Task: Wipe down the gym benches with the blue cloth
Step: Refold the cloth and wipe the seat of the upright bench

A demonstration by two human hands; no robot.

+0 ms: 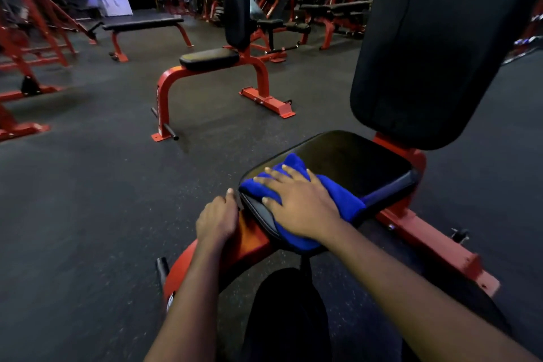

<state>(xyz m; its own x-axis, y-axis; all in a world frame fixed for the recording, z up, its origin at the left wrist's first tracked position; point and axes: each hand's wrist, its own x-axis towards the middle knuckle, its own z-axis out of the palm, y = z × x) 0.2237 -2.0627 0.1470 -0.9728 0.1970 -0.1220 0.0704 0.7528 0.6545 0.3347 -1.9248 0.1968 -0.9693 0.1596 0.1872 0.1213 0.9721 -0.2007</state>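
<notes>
Two hands: right hand (299,206) flat on blue terry cloth (345,200), front edge of black padded seat (352,161); left hand (217,220) grips red steel frame (249,239). Overlap those strokes!

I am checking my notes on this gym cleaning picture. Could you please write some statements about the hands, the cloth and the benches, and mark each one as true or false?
1. The right hand lies flat on the blue cloth, fingers straight. True.
2. The blue cloth is draped over the upright back pad. False: it lies on the seat pad; nothing hangs on the back pad.
3. The left hand also holds the cloth. False: its grip is on the red frame beside the seat, apart from the cloth.
4. A second bench with an upright back stands farther away on the floor. True.
</notes>
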